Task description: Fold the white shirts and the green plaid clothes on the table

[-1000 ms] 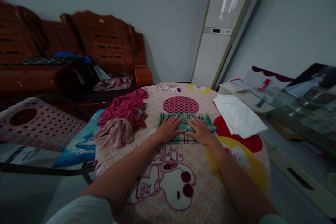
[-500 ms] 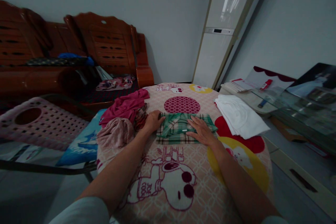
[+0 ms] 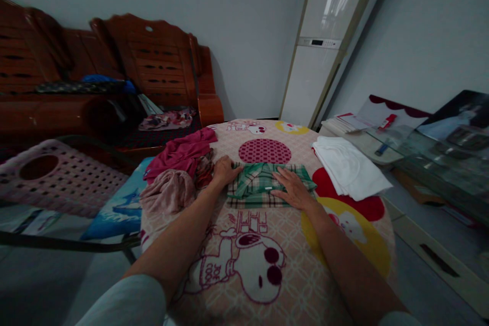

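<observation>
A green and cream plaid garment [image 3: 255, 186], folded into a flat rectangle, lies on the round table's patterned cloth [image 3: 294, 265]. My left hand [image 3: 225, 169] rests at the garment's upper left corner, its fingers reaching onto the edge. Flat on the right part of the garment is my right hand [image 3: 292, 187], fingers spread. Left of my left hand lie a crumpled magenta cloth [image 3: 183, 153], a dusty pink cloth [image 3: 170, 192] and a dark patterned cloth [image 3: 204, 169]. A folded white garment [image 3: 349, 168] sits at the table's right side.
Behind on the left stands a carved wooden sofa [image 3: 153, 61]. A pink woven chair [image 3: 64, 178] with a blue cushion [image 3: 122, 209] is close to the table's left edge. At right are a glass shelf [image 3: 439, 163] and papers [image 3: 349, 122]. A tall white appliance [image 3: 317, 71] stands behind.
My left hand has shifted slightly, its fingers now reaching farther right over the garment's upper left edge. My right hand stays in place. The camera view has moved slightly.
</observation>
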`<action>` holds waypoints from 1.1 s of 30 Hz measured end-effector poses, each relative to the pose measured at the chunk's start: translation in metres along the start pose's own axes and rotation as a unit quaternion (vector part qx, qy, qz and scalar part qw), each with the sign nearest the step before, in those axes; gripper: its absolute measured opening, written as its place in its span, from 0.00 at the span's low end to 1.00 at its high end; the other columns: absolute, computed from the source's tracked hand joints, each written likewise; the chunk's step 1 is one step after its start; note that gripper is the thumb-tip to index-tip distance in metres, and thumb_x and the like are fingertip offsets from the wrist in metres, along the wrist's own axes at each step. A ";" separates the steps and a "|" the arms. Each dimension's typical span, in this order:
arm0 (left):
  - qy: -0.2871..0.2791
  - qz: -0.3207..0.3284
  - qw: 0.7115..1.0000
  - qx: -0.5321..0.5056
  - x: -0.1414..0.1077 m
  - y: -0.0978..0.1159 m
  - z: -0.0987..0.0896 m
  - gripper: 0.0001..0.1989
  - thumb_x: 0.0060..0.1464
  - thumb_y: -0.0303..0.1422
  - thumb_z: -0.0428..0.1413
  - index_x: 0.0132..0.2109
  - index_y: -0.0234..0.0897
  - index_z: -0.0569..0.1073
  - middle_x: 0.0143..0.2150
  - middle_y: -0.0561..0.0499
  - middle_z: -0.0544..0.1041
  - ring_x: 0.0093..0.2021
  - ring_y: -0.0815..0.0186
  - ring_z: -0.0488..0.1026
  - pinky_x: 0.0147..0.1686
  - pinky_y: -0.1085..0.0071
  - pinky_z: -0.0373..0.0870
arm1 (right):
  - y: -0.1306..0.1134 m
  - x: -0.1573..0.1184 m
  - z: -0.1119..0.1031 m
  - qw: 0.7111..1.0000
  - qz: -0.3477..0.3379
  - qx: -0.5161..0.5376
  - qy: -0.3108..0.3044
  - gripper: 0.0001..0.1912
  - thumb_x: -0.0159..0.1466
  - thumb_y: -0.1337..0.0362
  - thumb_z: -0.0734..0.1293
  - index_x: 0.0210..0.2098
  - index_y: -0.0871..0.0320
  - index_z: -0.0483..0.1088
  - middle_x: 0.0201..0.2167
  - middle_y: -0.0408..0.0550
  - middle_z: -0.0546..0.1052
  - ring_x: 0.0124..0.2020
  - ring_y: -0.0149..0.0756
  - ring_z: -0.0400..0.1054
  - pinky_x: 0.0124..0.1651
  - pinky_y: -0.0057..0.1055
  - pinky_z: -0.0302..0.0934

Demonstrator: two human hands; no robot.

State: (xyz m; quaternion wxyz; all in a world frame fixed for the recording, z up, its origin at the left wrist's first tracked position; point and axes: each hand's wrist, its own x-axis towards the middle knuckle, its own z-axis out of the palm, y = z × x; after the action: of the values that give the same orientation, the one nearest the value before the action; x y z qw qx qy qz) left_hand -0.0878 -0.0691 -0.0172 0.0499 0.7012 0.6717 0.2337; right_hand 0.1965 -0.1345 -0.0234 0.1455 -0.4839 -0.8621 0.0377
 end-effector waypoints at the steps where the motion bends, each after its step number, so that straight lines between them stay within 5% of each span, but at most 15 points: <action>1: -0.005 0.000 1.000 -0.006 0.000 0.000 -0.001 0.17 0.51 0.45 0.60 0.27 0.36 0.69 0.40 0.43 0.76 0.43 0.59 0.73 0.46 0.68 0.67 | 0.000 0.000 0.001 1.000 -0.002 0.001 0.004 0.38 0.65 0.42 0.61 0.67 0.59 0.59 0.69 0.61 0.56 0.69 0.53 0.49 0.67 0.53 0.46; 10: -0.007 -0.037 0.995 -0.097 -0.006 0.010 -0.014 0.14 0.54 0.43 0.59 0.39 0.35 0.74 0.37 0.47 0.78 0.40 0.61 0.74 0.41 0.69 0.68 | 0.002 -0.001 0.001 1.000 -0.004 0.004 0.002 0.37 0.66 0.42 0.61 0.67 0.58 0.59 0.69 0.59 0.56 0.70 0.53 0.49 0.67 0.54 0.46; 15: -0.031 -0.036 0.986 -0.161 -0.004 0.005 -0.012 0.22 0.47 0.35 0.64 0.50 0.37 0.73 0.41 0.48 0.79 0.42 0.61 0.76 0.43 0.69 0.70 | 0.000 -0.001 0.000 1.000 -0.001 0.004 0.009 0.36 0.66 0.43 0.61 0.67 0.57 0.59 0.69 0.59 0.57 0.69 0.52 0.50 0.67 0.53 0.46; 33: -0.042 -0.025 0.988 -0.145 -0.006 0.004 -0.010 0.24 0.47 0.33 0.63 0.53 0.37 0.75 0.44 0.48 0.80 0.45 0.59 0.75 0.47 0.66 0.71 | 0.001 -0.001 0.001 1.000 -0.001 -0.002 0.003 0.37 0.66 0.42 0.60 0.67 0.55 0.58 0.69 0.58 0.56 0.69 0.53 0.49 0.67 0.54 0.46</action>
State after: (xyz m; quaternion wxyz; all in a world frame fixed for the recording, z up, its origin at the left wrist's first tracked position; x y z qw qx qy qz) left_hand -0.0885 -0.0781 -0.0082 0.1848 0.6787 0.6455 0.2976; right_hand 0.1971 -0.1346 -0.0242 0.1477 -0.4831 -0.8624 0.0344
